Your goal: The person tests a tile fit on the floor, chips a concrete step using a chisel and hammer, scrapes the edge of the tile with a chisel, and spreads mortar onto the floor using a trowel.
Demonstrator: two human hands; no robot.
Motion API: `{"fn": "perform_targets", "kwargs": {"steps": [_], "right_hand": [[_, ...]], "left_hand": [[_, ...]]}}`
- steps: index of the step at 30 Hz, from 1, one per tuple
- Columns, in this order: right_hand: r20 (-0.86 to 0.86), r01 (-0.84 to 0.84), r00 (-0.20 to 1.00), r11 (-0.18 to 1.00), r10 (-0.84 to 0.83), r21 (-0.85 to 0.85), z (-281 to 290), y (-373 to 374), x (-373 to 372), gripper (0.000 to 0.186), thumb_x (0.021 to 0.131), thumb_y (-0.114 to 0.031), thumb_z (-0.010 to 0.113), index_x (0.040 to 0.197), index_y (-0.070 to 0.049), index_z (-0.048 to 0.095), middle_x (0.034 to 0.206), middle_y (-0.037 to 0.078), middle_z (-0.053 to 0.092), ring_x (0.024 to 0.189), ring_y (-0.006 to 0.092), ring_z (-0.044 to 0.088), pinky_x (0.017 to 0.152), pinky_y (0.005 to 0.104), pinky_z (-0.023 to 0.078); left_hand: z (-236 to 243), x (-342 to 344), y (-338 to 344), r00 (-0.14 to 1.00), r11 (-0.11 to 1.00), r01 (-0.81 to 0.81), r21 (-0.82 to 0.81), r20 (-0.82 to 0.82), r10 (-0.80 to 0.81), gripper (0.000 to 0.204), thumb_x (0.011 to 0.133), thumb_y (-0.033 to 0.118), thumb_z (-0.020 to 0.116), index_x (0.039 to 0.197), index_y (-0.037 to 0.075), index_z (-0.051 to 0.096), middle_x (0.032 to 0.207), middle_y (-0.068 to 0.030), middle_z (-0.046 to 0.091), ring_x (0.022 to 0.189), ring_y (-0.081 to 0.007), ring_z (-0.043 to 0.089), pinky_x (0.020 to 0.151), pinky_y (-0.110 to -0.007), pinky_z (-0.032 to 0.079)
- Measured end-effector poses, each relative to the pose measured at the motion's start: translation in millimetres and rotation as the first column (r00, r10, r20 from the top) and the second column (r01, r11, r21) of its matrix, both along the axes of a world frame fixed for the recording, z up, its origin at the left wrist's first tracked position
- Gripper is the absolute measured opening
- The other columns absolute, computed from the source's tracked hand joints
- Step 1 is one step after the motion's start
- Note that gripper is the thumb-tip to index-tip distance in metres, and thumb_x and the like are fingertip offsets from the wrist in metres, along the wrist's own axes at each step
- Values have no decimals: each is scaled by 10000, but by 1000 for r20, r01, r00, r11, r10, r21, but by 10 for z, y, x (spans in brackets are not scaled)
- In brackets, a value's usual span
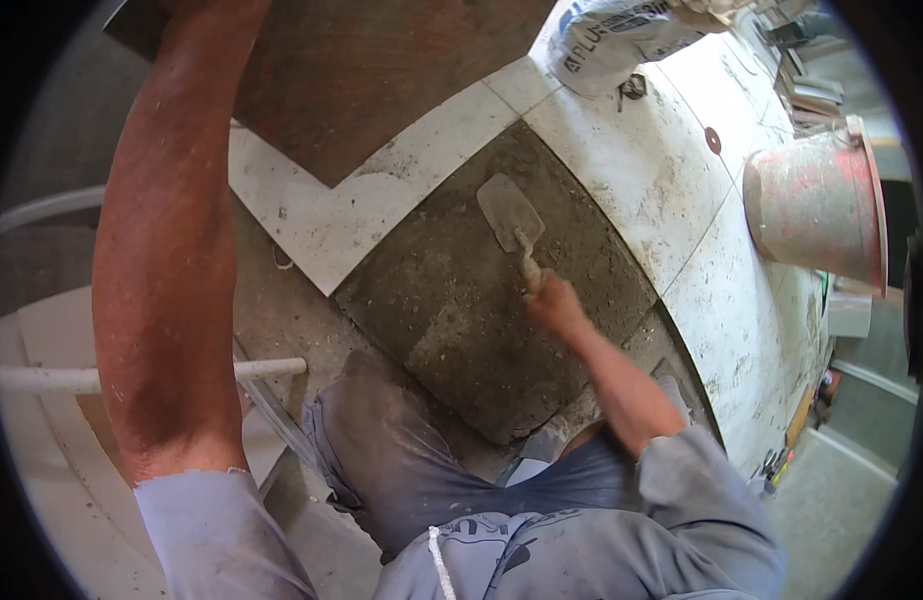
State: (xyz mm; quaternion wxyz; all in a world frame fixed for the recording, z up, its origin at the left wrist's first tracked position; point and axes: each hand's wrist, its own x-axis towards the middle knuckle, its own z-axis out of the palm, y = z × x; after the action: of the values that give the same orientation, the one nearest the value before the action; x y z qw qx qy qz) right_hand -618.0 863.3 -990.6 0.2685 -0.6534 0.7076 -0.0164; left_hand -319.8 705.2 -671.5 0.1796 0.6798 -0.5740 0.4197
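My right hand is closed round the handle of a trowel. The trowel's flat blade, coated in grey, points away from me over a square patch of grey-brown mortar. Darker and lighter zones show in the mortar, with small crumbs toward its right side. My left forearm stretches up along the left, and its hand is cut off by the top edge. Beside that arm, a large brown flat sheet covers part of the far floor.
White floor tiles with smears border the mortar on the far and right sides. At the right stands a dirty bucket with reddish stains. A white printed sack lies at the far side. On the left, a white pipe juts toward my knee.
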Motion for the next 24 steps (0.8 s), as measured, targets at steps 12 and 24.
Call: {"fn": "perform_targets", "kwargs": {"steps": [12, 24], "right_hand": [[41, -105, 994, 928, 97, 358, 58, 77, 237, 341, 762, -193, 539, 1022, 28, 536, 929, 265, 617, 923, 412, 594, 834, 472, 463], [122, -281, 959, 913, 256, 295, 32, 748, 511, 311, 783, -210, 529, 993, 19, 546, 886, 253, 624, 892, 414, 603, 763, 488, 488]], "left_hand": [[61, -83, 56, 998, 1000, 17, -18, -66, -18, 490, 720, 547, 641, 801, 66, 610, 758, -94, 658, 721, -222, 663, 657, -340, 512], [71, 1, 23, 999, 997, -48, 57, -13, 49, 490, 724, 568, 623, 753, 79, 616, 662, -70, 635, 619, -201, 644, 586, -328, 508]]}}
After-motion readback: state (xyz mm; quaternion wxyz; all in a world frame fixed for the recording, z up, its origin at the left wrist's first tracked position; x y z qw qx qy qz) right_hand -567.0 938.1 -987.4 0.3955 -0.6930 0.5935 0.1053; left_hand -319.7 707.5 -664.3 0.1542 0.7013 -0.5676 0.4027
